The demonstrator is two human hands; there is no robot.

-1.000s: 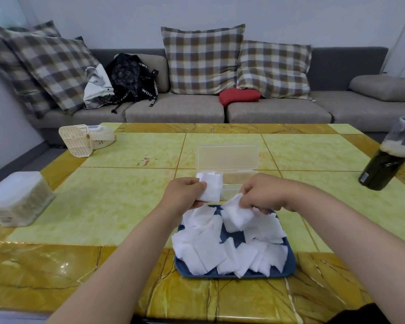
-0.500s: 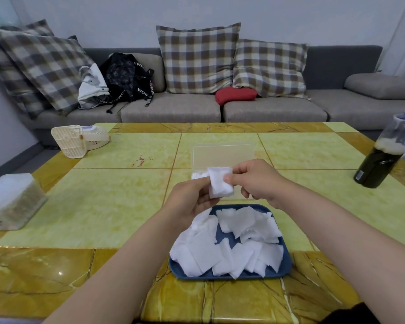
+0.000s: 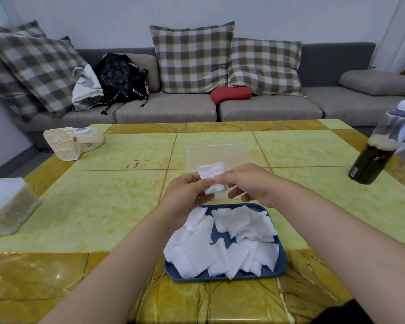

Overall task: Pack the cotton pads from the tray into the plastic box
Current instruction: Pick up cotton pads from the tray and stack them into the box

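Pinched from both sides, small stack of white square cotton pads (image 3: pixel 212 177) at frame centre: left hand (image 3: pixel 185 192) cups it, right hand (image 3: pixel 248 183) nips its edge | below: blue plastic tray (image 3: pixel 281 265) heaped with loose pads (image 3: pixel 220 244) | behind: clear rectangular plastic box (image 3: pixel 218 156) | tip: square edges, lay flat in box.

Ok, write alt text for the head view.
The left hand and right hand hold a few cotton pads by a blue tray heaped with more pads. An open clear box stands behind them on a yellow table.
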